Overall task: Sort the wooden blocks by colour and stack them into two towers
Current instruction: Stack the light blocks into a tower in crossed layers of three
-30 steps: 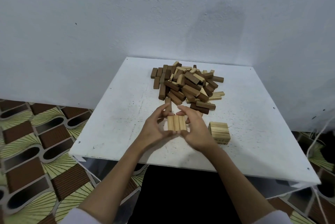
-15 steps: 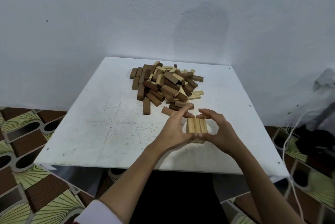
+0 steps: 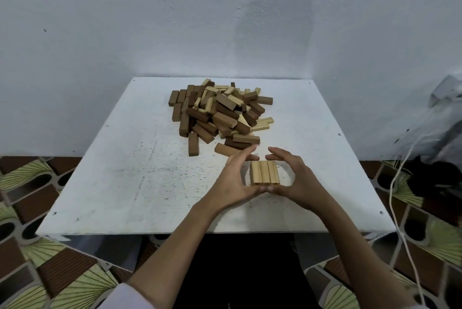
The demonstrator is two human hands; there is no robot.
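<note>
Three light blocks [image 3: 265,172] lie side by side as the top layer of a short pale tower near the front of the white counter [image 3: 120,183], at about four o'clock from its middle. The left hand [image 3: 236,178] and the right hand [image 3: 293,176] cup this layer from either side, thumbs meeting at the near end and fingers arched over the far end; whether the fingers actually press the wood or hang just clear of it I cannot tell. The layers beneath are hidden behind the hands, so the tower's height and squareness cannot be judged. The chief risk, as I judge it, is in letting go: if one hand drags away sideways first, it may skew the three blocks or slide an outer one off the edge. A squeeze that is uneven could pop the middle block upward. The mixed pile [image 3: 220,113] of dark and light blocks sits at twelve o'clock from the tower, its nearest dark block [image 3: 226,150] just beside the left fingertips [image 3: 251,150], so a reach back to the pile could nudge that stray block into the tower's base.
</note>
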